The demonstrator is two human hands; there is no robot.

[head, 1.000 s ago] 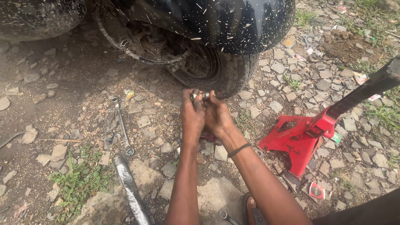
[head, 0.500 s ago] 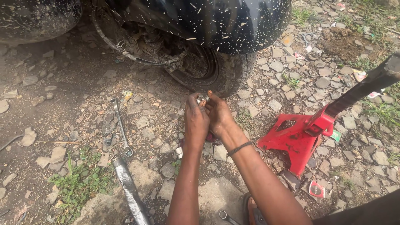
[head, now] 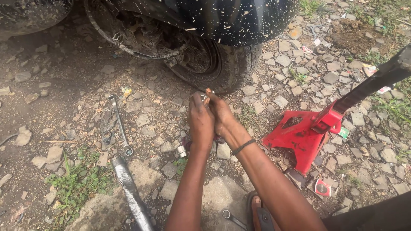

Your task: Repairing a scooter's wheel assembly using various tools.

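Both hands [head: 209,117] lower over stony ground [head: 64,85], by tyre [head: 235,64].

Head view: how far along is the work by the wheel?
Done: red jack stand is out on the stones, wrenches laid nearby. In hand: left hand and right hand together pinch a small metal part. Left: wheel is on the ground; socket lies unused.

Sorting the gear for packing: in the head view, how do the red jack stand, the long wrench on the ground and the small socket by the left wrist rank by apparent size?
1. Jack stand, clearly largest.
2. Wrench, long but thin.
3. Socket, smallest.
All lie at similar distance, so the order seems safe.
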